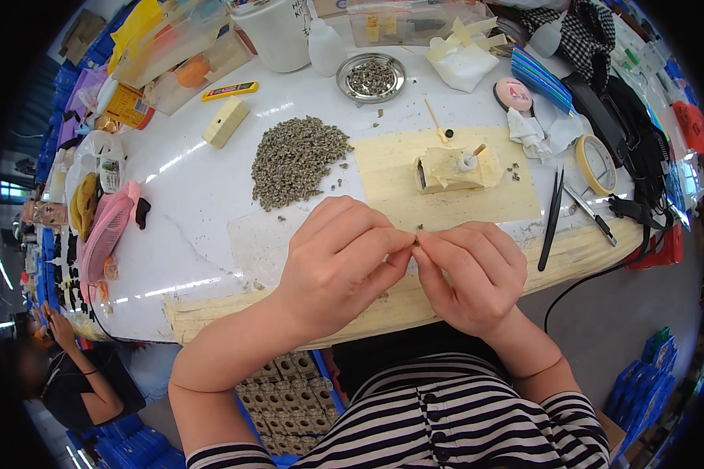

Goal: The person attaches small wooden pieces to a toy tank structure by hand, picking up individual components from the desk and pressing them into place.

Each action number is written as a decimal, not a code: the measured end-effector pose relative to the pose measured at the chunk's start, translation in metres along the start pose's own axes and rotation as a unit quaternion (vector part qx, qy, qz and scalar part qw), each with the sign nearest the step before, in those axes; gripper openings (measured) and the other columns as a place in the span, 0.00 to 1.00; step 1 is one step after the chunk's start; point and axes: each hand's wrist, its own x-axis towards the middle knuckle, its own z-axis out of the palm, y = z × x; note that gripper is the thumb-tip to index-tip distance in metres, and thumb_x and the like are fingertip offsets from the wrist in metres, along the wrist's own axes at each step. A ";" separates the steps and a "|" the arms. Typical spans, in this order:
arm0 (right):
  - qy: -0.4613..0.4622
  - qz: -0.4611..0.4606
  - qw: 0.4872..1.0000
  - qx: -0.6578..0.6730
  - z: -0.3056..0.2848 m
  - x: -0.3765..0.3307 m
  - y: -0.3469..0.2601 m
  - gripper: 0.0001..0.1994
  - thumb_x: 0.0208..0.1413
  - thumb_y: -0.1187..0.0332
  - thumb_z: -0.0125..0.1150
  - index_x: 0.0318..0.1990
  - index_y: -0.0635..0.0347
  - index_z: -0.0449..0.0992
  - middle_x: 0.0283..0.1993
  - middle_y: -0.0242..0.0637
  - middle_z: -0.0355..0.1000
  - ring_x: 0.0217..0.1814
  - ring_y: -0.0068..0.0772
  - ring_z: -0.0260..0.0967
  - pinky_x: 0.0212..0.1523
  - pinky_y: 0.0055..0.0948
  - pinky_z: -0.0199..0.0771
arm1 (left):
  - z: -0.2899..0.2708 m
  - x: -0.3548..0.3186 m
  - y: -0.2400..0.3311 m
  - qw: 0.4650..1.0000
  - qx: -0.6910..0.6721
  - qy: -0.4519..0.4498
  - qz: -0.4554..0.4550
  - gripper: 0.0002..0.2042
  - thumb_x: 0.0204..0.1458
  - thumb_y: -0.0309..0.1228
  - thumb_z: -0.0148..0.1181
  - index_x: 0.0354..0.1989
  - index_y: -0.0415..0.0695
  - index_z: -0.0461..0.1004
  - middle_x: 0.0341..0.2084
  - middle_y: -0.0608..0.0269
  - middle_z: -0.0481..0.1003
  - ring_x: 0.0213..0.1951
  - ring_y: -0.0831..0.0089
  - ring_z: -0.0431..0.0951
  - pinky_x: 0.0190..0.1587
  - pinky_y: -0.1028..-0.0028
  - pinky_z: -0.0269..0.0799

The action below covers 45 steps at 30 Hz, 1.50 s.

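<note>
My left hand (pixel 340 262) and my right hand (pixel 471 273) meet fingertip to fingertip over the near edge of the white table (pixel 188 227). Between the pinched fingers of both hands sits a tiny grey-brown part (pixel 416 243), mostly hidden. Beyond the hands lies a heap of the same small grey-brown parts (pixel 297 159). To its right, a small taped block with a white stub and a stick (pixel 455 168) stands on a patch of beige masking tape (pixel 446 187).
A round metal dish of small parts (pixel 371 76), a white bucket (pixel 276 30), a squeeze bottle (pixel 325 45), a tape roll (pixel 594 162), black tweezers (pixel 553 217), a pink hand fan (pixel 105 227) and a beige block (pixel 226 121) surround the work area. Another person (pixel 70 375) sits at lower left.
</note>
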 end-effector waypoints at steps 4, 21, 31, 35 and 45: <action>-0.015 0.062 0.996 0.069 -0.003 0.003 0.001 0.07 0.45 0.77 0.70 0.33 0.63 0.80 0.28 0.37 0.75 0.27 0.36 0.72 0.27 0.30 0.72 | 0.000 0.001 0.000 1.000 -0.012 0.004 0.007 0.13 0.34 0.16 0.72 0.31 0.41 0.81 0.25 0.64 0.77 0.28 0.69 0.76 0.29 0.72 0.68; -0.058 0.191 0.950 0.238 -0.012 0.004 0.002 0.03 0.51 0.78 0.67 0.32 0.63 0.78 0.29 0.38 0.76 0.29 0.36 0.72 0.32 0.29 0.70 | -0.005 0.006 -0.001 0.996 -0.091 -0.002 0.011 0.14 0.37 0.16 0.73 0.35 0.42 0.82 0.28 0.64 0.78 0.29 0.70 0.76 0.30 0.73 0.69; -0.007 0.023 1.000 0.014 -0.003 0.002 -0.001 0.08 0.43 0.79 0.71 0.30 0.63 0.77 0.27 0.36 0.74 0.26 0.37 0.71 0.26 0.30 0.70 | -0.002 0.002 0.000 0.999 0.003 -0.006 0.051 0.13 0.34 0.16 0.73 0.31 0.40 0.81 0.27 0.63 0.78 0.27 0.69 0.75 0.29 0.72 0.69; -0.032 0.082 0.993 0.085 -0.007 0.005 -0.001 0.05 0.47 0.78 0.69 0.31 0.63 0.78 0.28 0.37 0.75 0.27 0.38 0.71 0.28 0.30 0.70 | -0.003 0.003 0.001 0.999 -0.036 -0.010 0.017 0.12 0.36 0.17 0.73 0.32 0.40 0.81 0.27 0.64 0.78 0.28 0.69 0.75 0.30 0.73 0.69; -0.066 0.225 0.932 0.276 -0.012 0.001 0.003 0.02 0.53 0.78 0.67 0.31 0.63 0.79 0.30 0.38 0.76 0.31 0.36 0.72 0.32 0.29 0.70 | -0.006 0.007 0.001 0.994 -0.108 -0.009 -0.005 0.13 0.38 0.16 0.73 0.34 0.42 0.82 0.29 0.64 0.78 0.29 0.70 0.76 0.31 0.74 0.70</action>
